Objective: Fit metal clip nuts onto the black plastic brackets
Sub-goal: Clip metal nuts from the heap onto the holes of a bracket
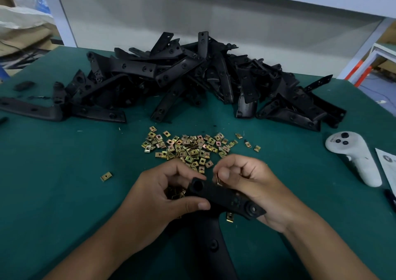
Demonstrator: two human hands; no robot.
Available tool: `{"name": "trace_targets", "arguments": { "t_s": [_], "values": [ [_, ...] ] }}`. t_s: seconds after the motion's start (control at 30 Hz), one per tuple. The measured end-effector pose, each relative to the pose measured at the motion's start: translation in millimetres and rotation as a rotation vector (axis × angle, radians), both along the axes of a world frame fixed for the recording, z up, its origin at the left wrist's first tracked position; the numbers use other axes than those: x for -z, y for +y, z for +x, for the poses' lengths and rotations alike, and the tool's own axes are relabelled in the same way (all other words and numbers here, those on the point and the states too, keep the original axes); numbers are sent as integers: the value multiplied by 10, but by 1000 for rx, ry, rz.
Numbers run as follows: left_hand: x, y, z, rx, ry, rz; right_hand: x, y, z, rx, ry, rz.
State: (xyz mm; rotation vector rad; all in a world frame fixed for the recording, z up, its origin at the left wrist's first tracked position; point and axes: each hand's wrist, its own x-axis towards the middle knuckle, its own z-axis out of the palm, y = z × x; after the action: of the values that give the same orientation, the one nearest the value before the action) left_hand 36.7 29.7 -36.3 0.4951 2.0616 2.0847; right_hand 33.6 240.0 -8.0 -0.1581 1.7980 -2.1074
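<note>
A black plastic bracket (222,198) lies across both my hands near the table's front, its long leg running down toward me. My left hand (162,196) grips its round end and also cups several brass-coloured clip nuts in the palm. My right hand (250,181) supports the bracket's other end and pinches one clip nut (219,180) between thumb and forefinger, just above the bracket. A loose heap of clip nuts (188,148) lies on the green mat just beyond my hands. One clip nut (230,217) sits under the bracket.
A big pile of black brackets (192,80) fills the back of the green table (64,172). A single clip nut (106,176) lies apart at the left. A white handheld controller (353,156) and a paper sheet (387,166) lie at the right edge.
</note>
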Motion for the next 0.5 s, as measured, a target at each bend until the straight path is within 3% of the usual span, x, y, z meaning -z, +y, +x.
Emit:
{"name": "trace_targets", "arguments": {
  "t_s": [0.5],
  "values": [
    [-52, -1, 12, -7, 11, -31, -3, -41, 20, 60, 22, 57]
  ]
}}
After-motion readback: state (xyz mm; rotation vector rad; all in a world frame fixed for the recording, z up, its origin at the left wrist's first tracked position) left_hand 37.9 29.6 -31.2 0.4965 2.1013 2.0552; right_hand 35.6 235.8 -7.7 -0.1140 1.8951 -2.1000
